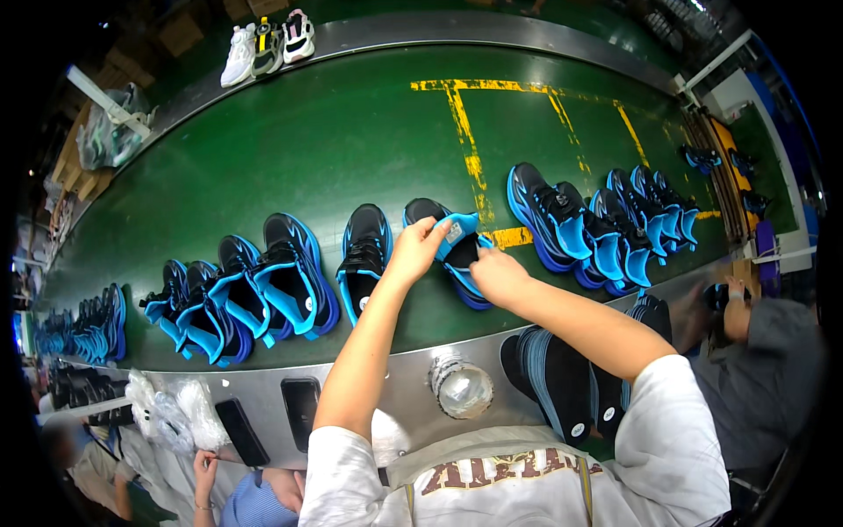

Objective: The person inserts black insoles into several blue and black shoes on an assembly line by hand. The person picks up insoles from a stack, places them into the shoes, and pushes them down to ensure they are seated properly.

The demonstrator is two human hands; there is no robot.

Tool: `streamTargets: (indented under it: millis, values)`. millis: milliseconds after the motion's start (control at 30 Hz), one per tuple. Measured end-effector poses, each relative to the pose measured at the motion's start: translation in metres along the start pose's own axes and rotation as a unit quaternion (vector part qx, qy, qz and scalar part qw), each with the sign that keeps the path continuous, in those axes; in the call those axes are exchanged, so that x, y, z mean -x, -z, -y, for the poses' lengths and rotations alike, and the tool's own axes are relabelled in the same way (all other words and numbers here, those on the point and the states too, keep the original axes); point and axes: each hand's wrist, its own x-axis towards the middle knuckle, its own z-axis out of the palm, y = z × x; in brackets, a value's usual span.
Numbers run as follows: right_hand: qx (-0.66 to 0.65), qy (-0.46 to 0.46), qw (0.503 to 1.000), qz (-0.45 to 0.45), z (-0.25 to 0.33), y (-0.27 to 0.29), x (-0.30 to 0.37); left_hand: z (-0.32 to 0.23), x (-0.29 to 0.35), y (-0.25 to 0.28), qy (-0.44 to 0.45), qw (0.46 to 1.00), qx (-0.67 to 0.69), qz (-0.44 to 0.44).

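Hands [416, 251] hold a black shoe [424, 210], pale label [454, 233] on its blue flap [468, 224].

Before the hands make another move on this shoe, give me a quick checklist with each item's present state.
1. Left hand pinching the shoe by its blue flap: ok.
2. Right hand at the shoe's opening: ok.
3. Black insoles stacked on the metal ledge: ok.
4. Insole lying flat inside the shoe: cannot tell, dark and partly covered.
5. Clear container apart from the shoe: ok.

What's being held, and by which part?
A black-and-blue shoe: the left grip pinches its blue flap; the right grip is at its opening.
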Motion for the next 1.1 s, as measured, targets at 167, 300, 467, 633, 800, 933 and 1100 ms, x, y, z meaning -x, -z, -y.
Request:
streamTargets:
  millis: [167, 300, 467, 633, 800, 933, 1100]
  values:
    - [0.041, 0.016, 0.998, -0.05, -0.008, -0.031, -0.024, -0.003, 0.003, -0.001, 0.011, 1.0, -0.02, -0.007]
    - [0.103, 0.051, 0.993, 0.013, -0.009, -0.035, -0.034, 0.002, 0.007, -0.003, 0.009, 0.999, -0.037, -0.02]
    - [0.021, 0.065, 0.998, 0.004, -0.024, -0.031, -0.028, 0.001, 0.007, -0.008, 0.003, 1.0, -0.019, -0.019]
    - [0.033, 0.091, 0.995, -0.036, -0.032, -0.045, -0.026, 0.009, 0.002, -0.013, -0.02, 0.999, -0.016, -0.029]
    - [0.158, 0.143, 0.964, 0.158, -0.017, -0.024, -0.041, 0.014, 0.008, -0.014, -0.03, 0.995, -0.048, -0.084]
    - [0.128, 0.126, 0.962, 0.203, -0.022, -0.028, -0.041, 0.021, 0.012, -0.026, -0.096, 0.983, -0.025, -0.156]
    - [0.289, 0.144, 0.911, 0.258, -0.024, -0.03, -0.041, 0.008, 0.014, -0.031, -0.08, 0.984, -0.036, -0.155]
